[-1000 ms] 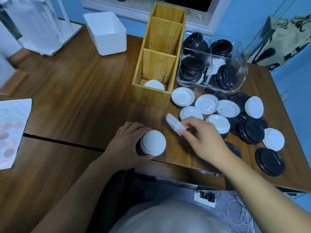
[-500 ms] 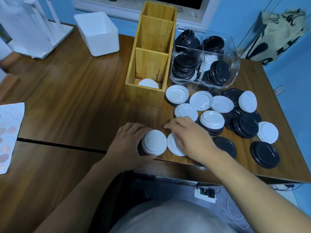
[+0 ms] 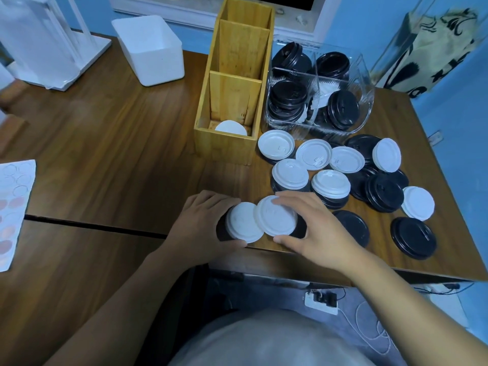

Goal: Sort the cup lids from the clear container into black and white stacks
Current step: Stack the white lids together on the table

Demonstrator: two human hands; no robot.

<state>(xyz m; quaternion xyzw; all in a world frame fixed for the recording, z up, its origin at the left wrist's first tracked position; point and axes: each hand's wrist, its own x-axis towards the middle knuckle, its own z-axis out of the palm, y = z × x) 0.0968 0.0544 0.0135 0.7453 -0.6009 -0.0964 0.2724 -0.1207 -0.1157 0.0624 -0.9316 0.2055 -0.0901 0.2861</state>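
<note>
While my left hand (image 3: 200, 223) cups the white-topped stack (image 3: 241, 224) at the near edge of the surface (image 3: 126, 133), my right hand (image 3: 319, 228) grips a white lid (image 3: 277, 216) by its rim, overlapping the stack. Stacking step: next, I reckon, centre it and seat it squarely.

Left: bare brown wooden table (image 3: 111, 143), open up to white square plastic tub (image 3: 158, 62).
Middle: tall bamboo divider box (image 3: 227, 146) bars passage.
Right: loose black and white round lids (image 3: 313, 154) crowd before clear plastic container (image 3: 368, 88).
</note>
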